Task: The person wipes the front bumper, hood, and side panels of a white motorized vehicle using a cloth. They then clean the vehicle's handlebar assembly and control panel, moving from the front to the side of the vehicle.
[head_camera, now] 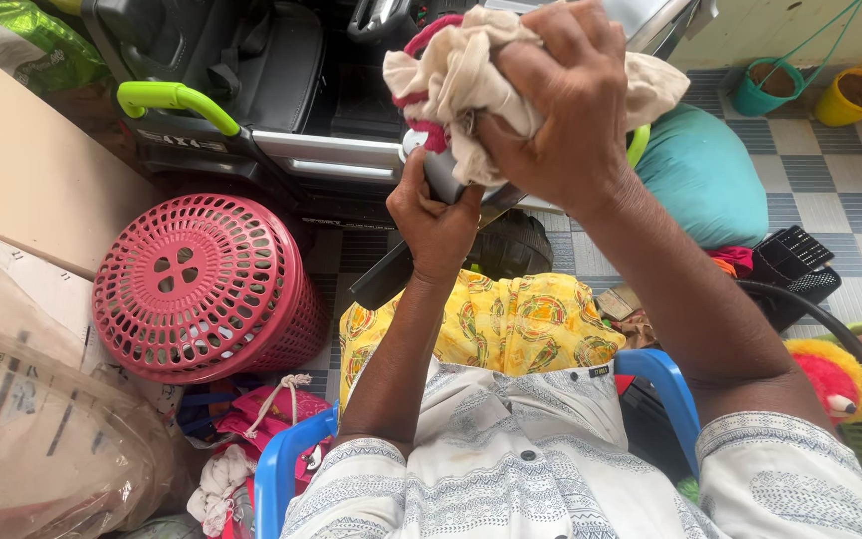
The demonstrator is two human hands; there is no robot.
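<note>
One pink basket (197,289), two small buckets (772,88), one teal cushion (705,175), one blue chair (276,479).

Single head-mounted view, looking steeply down and forward over the wearer's chest. The shirt (551,479) fills the 6 o'clock edge at very close range; both raised hands sit near 12 o'clock, close to the lens. Floor tiles (840,190) recede toward 2 o'clock. No second view overlaps.
</note>
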